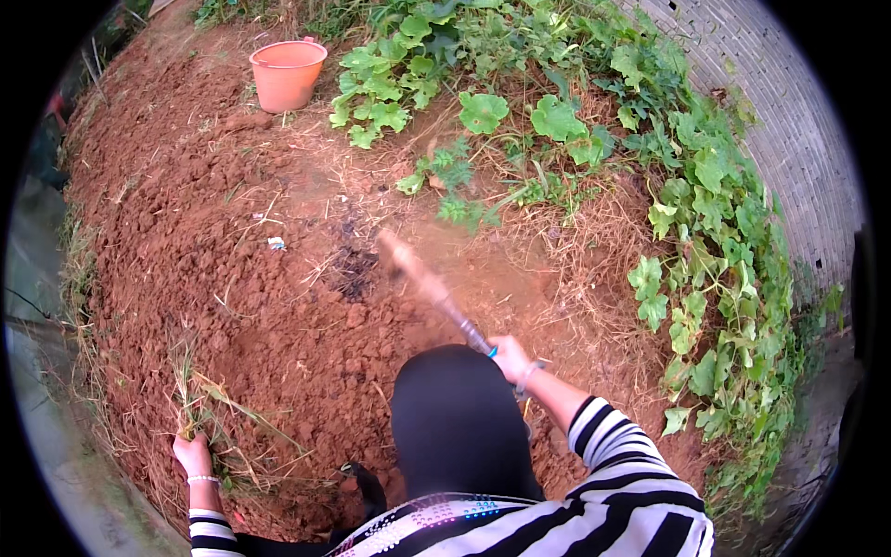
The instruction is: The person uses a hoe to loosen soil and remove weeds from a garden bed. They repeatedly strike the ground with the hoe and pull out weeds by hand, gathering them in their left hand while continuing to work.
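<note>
My left hand (193, 454), at the lower left, is closed around a bunch of pulled grass and weeds (189, 411), with blades standing up above the fist. More loose grass lies on the soil just right of it. In my right hand (511, 358) is a long-handled tool (470, 333), its handle reaching up and to the left over the ground. The tool's far end is blurred, so I cannot tell its kind. Below that end lies tilled red soil (271, 348), beside a dark, burnt-looking patch (353, 270).
An orange plastic bucket (287, 76) stands upright at the upper left. Leafy vines (710, 167) spread along the top and right, beside a brick wall (800, 118). Dry stalks (598, 237) lie near the vines. A small piece of litter (276, 243) rests on the soil.
</note>
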Demonstrator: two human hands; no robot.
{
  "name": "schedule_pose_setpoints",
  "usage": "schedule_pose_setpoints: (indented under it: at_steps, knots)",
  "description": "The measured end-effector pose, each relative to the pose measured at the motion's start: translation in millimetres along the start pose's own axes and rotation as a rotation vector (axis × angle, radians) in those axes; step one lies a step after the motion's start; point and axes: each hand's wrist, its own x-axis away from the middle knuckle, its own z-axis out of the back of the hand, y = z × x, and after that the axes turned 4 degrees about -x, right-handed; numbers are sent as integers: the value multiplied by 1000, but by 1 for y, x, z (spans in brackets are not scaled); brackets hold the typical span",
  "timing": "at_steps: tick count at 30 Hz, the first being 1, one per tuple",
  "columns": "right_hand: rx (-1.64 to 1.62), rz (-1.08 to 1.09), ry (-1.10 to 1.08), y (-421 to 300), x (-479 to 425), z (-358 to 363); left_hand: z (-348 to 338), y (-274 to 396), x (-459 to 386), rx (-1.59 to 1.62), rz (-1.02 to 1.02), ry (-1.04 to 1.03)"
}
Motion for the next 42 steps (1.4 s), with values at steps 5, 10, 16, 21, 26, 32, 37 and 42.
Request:
schedule_pose_setpoints:
  at_steps: [5, 10, 16, 21, 26, 32, 37, 42]
  knots:
    - [-129, 205, 344, -64, -54, 118, -41, 22, 5, 24, 21, 19]
    - [-15, 107, 509, -77, -153, 206, -74, 18, 13, -72, 69, -34]
    - [-281, -331, 518, 131, -121, 135, -112, 73, 56, -54, 90, -22]
    - [-246, -280, 381, 108, -62, 145, -125, 63, 56, -40, 129, -35]
    - [-29, 177, 518, 29, -107, 203, -150, 62, 52, -23, 93, -36]
    - [-245, -97, 641, 38, -134, 217, -183, 89, 60, 13, 101, -137]
    - [-492, -339, 505, 161, -44, 127, -173, 94, 57, -9, 22, -92]
    - [-458, -421, 326, 148, 12, 114, -164, 76, 53, 3, 22, -98]
